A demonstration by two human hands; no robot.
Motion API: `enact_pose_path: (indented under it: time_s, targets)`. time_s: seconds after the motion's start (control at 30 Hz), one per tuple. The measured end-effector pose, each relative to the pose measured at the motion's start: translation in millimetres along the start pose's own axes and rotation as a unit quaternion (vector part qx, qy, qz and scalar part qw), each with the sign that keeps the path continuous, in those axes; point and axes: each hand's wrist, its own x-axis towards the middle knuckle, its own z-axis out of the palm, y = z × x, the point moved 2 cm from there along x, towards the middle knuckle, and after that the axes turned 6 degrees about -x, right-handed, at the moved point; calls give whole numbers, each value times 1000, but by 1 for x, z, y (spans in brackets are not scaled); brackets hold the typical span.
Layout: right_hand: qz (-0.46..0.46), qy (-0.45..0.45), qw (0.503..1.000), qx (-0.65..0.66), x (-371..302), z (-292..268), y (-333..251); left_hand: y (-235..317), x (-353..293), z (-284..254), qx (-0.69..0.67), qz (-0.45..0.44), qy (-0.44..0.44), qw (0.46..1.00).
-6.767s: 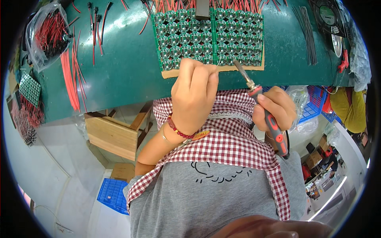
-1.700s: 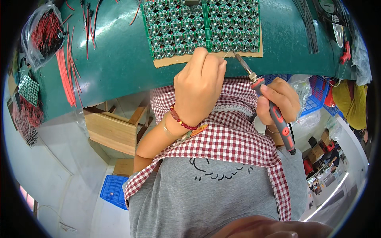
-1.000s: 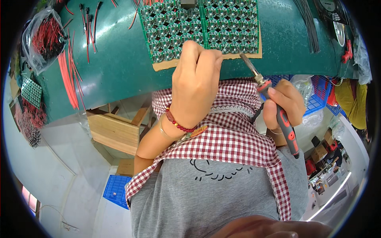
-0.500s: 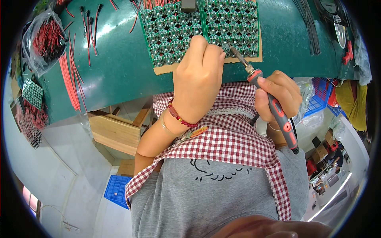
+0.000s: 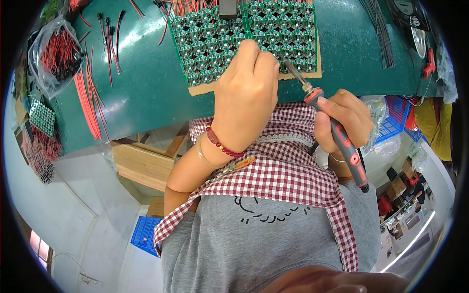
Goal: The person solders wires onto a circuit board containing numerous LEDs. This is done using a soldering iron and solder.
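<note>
My right hand point(image 5: 346, 118) is closed around the grey and red handle of a soldering iron point(image 5: 342, 134). Its metal tip points up and left, down at the green circuit board panel point(image 5: 210, 46), close by my left fingers. Over the panel's near edge, my left hand point(image 5: 247, 88) is closed with its fingertips pinched together; what they pinch is hidden behind the knuckles. The panel carries many small identical boards in rows and lies on a brown cardboard sheet point(image 5: 312, 83). A dark block point(image 5: 227, 9) rests on the panel's far part, with red wires beyond it.
On the green table point(image 5: 146, 112) at left lie red wires point(image 5: 87, 110), connector leads point(image 5: 108, 46) and a plastic bag of red-black leads point(image 5: 59, 56). Dark wires point(image 5: 378, 34) lie at the right. Another board panel point(image 5: 42, 117) hangs near the left edge. Blue crates point(image 5: 391, 119) stand below right.
The view has shifted very slightly. My left hand has moved a little up and right relative to the panel; the soldering iron stays almost in place, its tip still at the panel.
</note>
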Motion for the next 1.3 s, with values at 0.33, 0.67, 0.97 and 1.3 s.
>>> enact_pose_path:
  time_s: [0.33,0.67,0.97,1.3]
  targets:
    - [-1,7,1000,3,2,2,1,-1,3,1,-21,-8,-5,1000]
    - [-2,-6,1000,0,0,0,2,1,4,-1,-22,-8,-8,1000]
    - [-29,10,1000,6,-5,-14,2,2,-1,-4,-54,-18,3,998]
    - [-1,-52,995,91,20,5,-9,25,-24,-15,-431,-177,-79,881]
